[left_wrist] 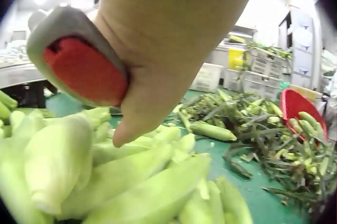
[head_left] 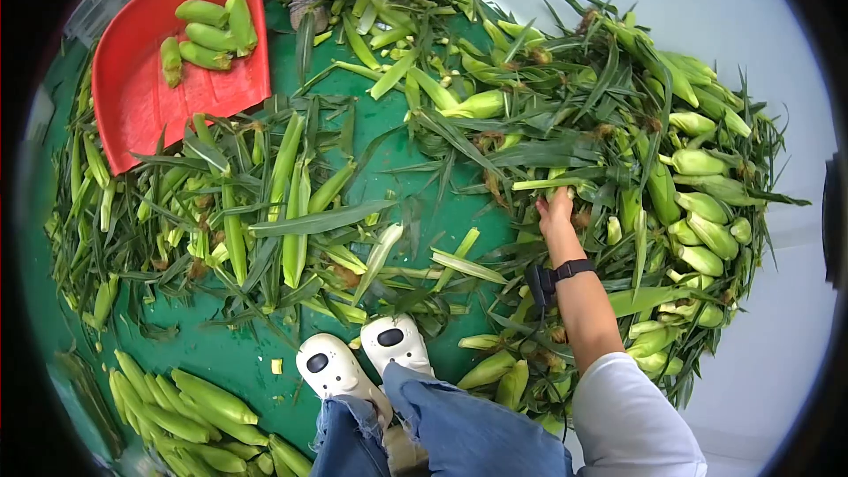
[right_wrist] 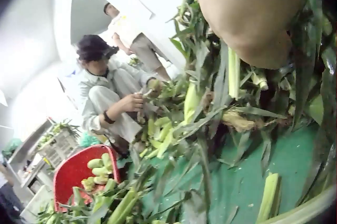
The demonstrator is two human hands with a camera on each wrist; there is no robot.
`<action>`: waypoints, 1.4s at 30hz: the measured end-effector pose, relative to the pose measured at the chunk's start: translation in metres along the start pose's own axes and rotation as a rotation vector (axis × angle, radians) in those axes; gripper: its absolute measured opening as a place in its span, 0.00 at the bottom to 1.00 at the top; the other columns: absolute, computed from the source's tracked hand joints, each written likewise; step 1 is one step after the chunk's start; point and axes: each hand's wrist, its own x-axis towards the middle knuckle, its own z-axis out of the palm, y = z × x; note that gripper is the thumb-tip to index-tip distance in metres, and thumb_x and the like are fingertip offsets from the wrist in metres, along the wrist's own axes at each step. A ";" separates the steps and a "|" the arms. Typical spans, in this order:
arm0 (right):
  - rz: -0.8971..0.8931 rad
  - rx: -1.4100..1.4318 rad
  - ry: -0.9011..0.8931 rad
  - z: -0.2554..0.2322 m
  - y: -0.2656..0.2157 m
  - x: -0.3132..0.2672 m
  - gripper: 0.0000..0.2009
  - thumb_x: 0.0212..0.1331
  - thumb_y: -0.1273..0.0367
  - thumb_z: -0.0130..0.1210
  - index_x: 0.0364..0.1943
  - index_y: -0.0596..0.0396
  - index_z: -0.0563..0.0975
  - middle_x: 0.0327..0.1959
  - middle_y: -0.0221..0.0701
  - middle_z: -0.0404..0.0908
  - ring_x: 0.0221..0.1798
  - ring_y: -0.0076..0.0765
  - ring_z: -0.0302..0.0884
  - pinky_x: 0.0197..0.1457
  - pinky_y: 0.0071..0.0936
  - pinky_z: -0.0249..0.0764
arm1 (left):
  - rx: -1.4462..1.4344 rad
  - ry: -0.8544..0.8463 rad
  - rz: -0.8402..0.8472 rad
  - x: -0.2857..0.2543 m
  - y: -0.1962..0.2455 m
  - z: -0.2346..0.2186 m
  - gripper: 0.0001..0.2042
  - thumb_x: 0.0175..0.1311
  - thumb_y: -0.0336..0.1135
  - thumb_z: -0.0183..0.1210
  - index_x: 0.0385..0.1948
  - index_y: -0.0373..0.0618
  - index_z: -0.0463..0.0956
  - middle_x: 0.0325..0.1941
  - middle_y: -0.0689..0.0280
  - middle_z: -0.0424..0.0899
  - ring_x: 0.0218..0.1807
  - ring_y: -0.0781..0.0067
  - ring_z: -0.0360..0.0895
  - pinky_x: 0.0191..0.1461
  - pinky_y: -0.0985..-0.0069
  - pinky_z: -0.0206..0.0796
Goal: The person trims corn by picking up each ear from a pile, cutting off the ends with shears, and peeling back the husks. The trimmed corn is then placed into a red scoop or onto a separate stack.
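1. Leftmost, a red scoop bin holds several trimmed corn cobs.
2. Below it, more trimmed cobs lie piled on the green floor.
3. Left hand grips a grey-and-red tool handle.
4. Right hand reaches into the husked corn heap; whether its fingers clasp anything, I cannot tell.
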 end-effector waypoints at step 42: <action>-1.708 -0.559 -1.754 0.050 0.055 -0.349 0.08 0.44 0.66 0.62 0.21 0.53 0.75 0.29 0.28 0.71 0.43 0.34 0.71 0.66 0.51 0.62 | -2.351 -1.361 0.273 0.115 0.384 0.041 0.31 0.59 0.52 0.61 0.57 0.36 0.68 0.50 0.54 0.80 0.46 0.62 0.81 0.51 0.68 0.75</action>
